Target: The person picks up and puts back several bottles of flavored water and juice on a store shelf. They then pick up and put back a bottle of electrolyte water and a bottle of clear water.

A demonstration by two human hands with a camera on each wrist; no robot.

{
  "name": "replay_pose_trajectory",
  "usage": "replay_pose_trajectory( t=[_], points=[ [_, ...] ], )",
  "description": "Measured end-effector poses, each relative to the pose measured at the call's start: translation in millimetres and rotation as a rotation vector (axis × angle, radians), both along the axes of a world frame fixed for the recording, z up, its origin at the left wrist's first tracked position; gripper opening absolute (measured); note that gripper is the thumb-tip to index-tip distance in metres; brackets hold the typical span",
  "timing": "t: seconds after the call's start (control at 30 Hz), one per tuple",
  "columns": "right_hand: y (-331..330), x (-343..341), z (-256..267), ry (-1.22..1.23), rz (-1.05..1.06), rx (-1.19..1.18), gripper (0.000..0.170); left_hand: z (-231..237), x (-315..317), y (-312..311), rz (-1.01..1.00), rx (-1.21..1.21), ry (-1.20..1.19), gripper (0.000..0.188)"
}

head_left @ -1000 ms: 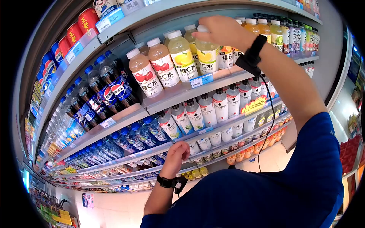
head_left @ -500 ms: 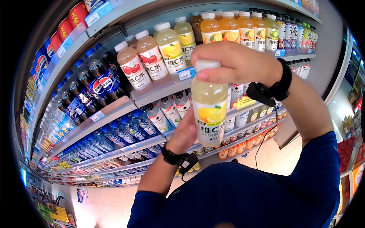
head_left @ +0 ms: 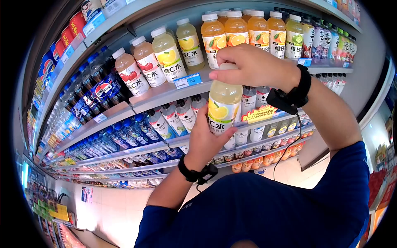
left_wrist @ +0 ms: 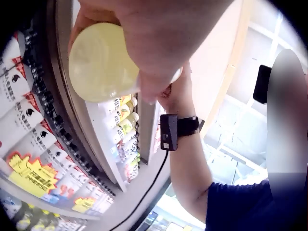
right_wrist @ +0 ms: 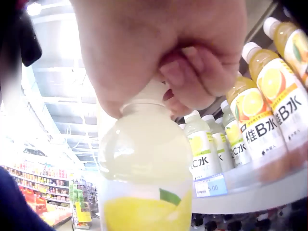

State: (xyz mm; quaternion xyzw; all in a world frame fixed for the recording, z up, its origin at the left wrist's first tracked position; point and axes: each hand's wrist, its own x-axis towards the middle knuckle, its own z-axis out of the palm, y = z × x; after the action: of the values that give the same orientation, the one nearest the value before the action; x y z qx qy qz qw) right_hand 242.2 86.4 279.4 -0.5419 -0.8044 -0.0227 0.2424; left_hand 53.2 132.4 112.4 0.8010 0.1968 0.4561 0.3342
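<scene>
A pale yellow drink bottle with a lemon label stands upright in front of the shelves, between my two hands. My right hand grips its white cap from above, thumb on the near side. Lower down, my left hand is wrapped round the bottle's label, with the thumb across the front. In the right wrist view the fingers curl at the cap of the bottle. From below, the left wrist view shows the bottle's base against the left palm.
Behind the bottle, a shelf carries lemon, cherry and orange drinks. A blue price tag is on its edge. Cola bottles stand at left, white-labelled bottles below. A cable hangs from the right wrist camera.
My right hand has taken the lemon drink bottle off the shelf and brought it nearer. My left hand has risen and now holds its lower part.
</scene>
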Motion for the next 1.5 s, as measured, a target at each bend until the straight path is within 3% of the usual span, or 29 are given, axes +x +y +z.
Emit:
replay_pose_trajectory(
  t=[0.07, 0.13, 0.2, 0.23, 0.37, 0.43, 0.47, 0.53, 0.57, 0.7, 0.77, 0.8, 0.83, 0.87, 0.93, 1.0, 1.07, 1.1, 1.13, 1.17, 1.2, 1.3, 1.5],
  points=[
    [-0.6, 11.1, -1.2, 0.042, 0.032, -0.027, 0.032, -4.2, 5.3, 7.0, -0.085, -0.004, -0.002, 0.081],
    [-0.5, 21.5, -2.8, 0.142, 0.306, 0.111, 0.028, -8.3, 9.5, 11.0, -0.161, -0.012, -0.007, 0.082],
    [-1.1, 28.8, 0.4, 0.227, 0.402, 0.089, 0.027, -9.5, 13.7, 10.9, -0.704, -0.698, -0.077, 0.085],
    [-1.3, 33.0, 2.0, 0.308, 0.477, 0.074, 0.025, -3.0, 20.0, 2.8, -0.864, -0.779, -0.162, 0.085],
    [1.1, 48.7, 6.9, 0.24, 0.586, 0.183, 0.025, -6.6, 37.4, -8.7, -0.804, -0.759, -0.203, 0.079],
    [-1.8, 56.0, 10.4, 0.103, 0.295, 0.189, 0.043, -2.0, 48.4, -20.3, -0.43, -0.604, -0.208, 0.074],
    [-0.4, 59.7, 8.2, 0.107, 0.304, 0.187, 0.043, -0.1, 51.0, -22.8, -0.42, -0.605, -0.209, 0.074],
    [4.2, 66.7, 1.3, 0.064, 0.211, 0.281, 0.05, 4.5, 54.4, -22.0, -0.025, -0.276, -0.077, 0.07],
    [6.8, 69.3, -1.5, 0.074, 0.214, 0.282, 0.05, 4.0, 54.5, -19.6, 0.036, -0.186, -0.057, 0.069],
    [12.0, 68.4, -6.7, 0.213, 0.211, 0.166, 0.054, 2.9, 45.5, -5.5, -0.051, -0.234, -0.021, 0.072],
    [16.1, 63.8, -4.5, 0.243, 0.226, 0.156, 0.053, -2.2, 36.0, 8.2, -0.558, -0.701, -0.174, 0.077],
    [18.4, 63.3, -1.3, 0.213, 0.282, 0.14, 0.041, -0.5, 31.7, 14.3, -0.561, -0.696, -0.176, 0.077],
    [19.6, 59.6, 2.0, 0.185, 0.333, 0.124, 0.029, 2.4, 27.3, 21.4, -0.75, -0.768, -0.175, 0.079],
    [19.1, 53.0, 5.0, 0.181, 0.327, 0.13, 0.029, 5.5, 23.1, 28.6, -0.942, -0.837, -0.169, 0.081],
    [15.8, 33.7, 11.0, 0.347, 0.254, 0.133, 0.046, 11.6, 20.6, 36.3, -0.957, -0.765, -0.149, 0.081],
    [28.9, 23.3, 14.1, 0.405, 0.25, 0.216, 0.044, 16.1, 15.5, 45.0, -0.692, -0.624, -0.236, 0.092],
    [38.0, 14.5, 30.2, 0.193, 0.263, 0.48, 0.026, 14.4, -1.6, 64.9, -0.67, -0.619, -0.263, 0.083],
    [24.2, 0.9, 48.0, 0.15, 0.124, 0.367, 0.037, 13.3, -14.0, 74.2, -0.677, -0.642, -0.235, 0.076],
    [28.1, -5.1, 54.2, 0.147, 0.117, 0.374, 0.037, 11.3, -26.6, 84.1, -0.684, -0.664, -0.204, 0.069],
    [35.3, -7.9, 61.0, 0.03, 0.138, 0.515, 0.036, 6.2, -39.9, 94.5, -0.71, -0.707, -0.168, 0.052],
    [43.3, -10.3, 66.4, -0.09, 0.158, 0.652, 0.036, 2.3, -51.7, 102.5, -0.72, -0.704, -0.162, 0.052],
    [70.5, -24.5, 73.9, -0.133, 0.075, 0.608, 0.04, -5.9, -78.4, 111.1, -0.631, -0.684, -0.049, 0.031],
    [116.9, -21.7, 65.0, -0.224, -0.063, 0.503, 0.045, -8.0, -111.6, 131.0, -0.628, -0.602, -0.002, 0.023]
  ],
)
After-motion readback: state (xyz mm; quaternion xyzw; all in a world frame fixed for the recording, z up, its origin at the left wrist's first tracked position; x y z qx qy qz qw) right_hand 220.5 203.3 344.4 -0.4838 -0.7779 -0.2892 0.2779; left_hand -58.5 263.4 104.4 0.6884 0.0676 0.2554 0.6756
